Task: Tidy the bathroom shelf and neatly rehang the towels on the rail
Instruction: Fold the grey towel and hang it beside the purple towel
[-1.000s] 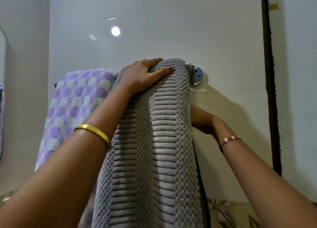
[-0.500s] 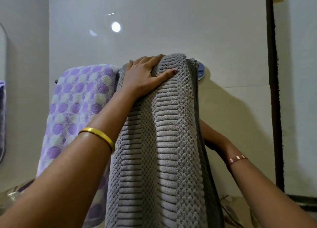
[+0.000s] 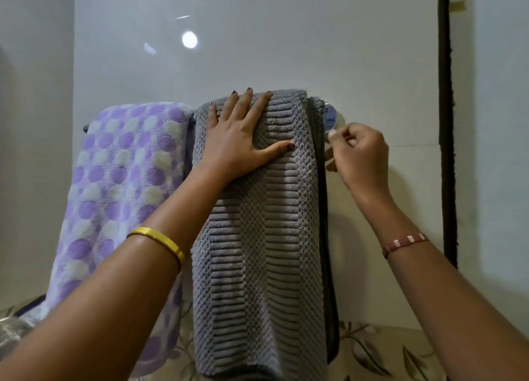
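- Polka-dot towel (image 3: 114, 186) hangs on rail, 9 o'clock of grey towel (image 3: 257, 237), nearly touching.
- Left hand (image 3: 237, 140): fingers flat, spread, pressing grey towel's top.
- Right hand (image 3: 357, 154), 3 o'clock: fingers curled at towel's dark edge; whether it holds the edge, cannot tell.
- Rail mount (image 3: 333, 117) partly hidden behind it.

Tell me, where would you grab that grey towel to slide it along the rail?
Probably at the fold on top of the grey towel, where it drapes over the rail and the left hand presses flat. Come from the front and above, with fingers over the crest. The right edge, by the right hand, sits close to the rail's wall mount, leaving little room there.
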Motion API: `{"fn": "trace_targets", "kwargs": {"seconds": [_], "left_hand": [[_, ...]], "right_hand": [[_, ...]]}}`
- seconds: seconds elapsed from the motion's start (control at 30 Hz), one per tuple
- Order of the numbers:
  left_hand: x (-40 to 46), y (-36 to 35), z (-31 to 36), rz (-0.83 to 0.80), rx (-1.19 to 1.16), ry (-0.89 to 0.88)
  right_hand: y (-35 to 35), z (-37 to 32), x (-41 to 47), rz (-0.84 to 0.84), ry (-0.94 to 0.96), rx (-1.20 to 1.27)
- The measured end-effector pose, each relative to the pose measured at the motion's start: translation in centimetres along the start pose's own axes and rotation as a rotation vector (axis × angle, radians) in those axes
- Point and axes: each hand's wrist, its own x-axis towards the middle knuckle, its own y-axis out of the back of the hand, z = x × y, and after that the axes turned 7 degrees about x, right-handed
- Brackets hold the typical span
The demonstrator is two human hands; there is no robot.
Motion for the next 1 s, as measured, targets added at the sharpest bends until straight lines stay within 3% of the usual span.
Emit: {"fn": "trace_targets", "kwargs": {"seconds": [0.07,0.13,0.23,0.33,0.43,0.57,0.67,0.8,1.0], "left_hand": [[-0.2,0.2,-0.1,-0.006,-0.066,0.002],[-0.6,0.6,-0.2,0.018,-0.175,0.021],[-1.6,1.1,-0.3,0.151,-0.354,0.110],[-2.6,1.2,-0.7,0.266,-0.431,0.317],[-2.3,1.9,-1.8,0.162,-0.577,0.583],[-0.6,3.0,-3.5,0.051,-0.659,0.723],[0.1,3.9,-4.2,-0.098,-0.927,0.841],[0.1,4.2,-4.8,-0.373,-0.991,0.870],[0.4,3.5,-5.3,-0.439,-1.123,0.849]], "right_hand": [[-0.6,-1.7,0.8,0.055,0.100,-0.007],[-1.5,-3.2,1.7,0.004,0.148,-0.084],[-3.1,-4.7,2.9,-0.114,0.101,-0.251],[-4.0,-5.3,3.7,-0.145,0.035,-0.338],[-4.8,-5.9,4.2,-0.163,0.045,-0.346],[-5.0,-6.8,4.8,-0.141,-0.017,-0.272],[-5.0,-7.0,5.9,-0.106,-0.049,-0.250],[-4.9,-6.3,6.4,-0.005,0.153,-0.488],[-5.0,-5.5,6.4,-0.011,0.265,-0.608]]}}
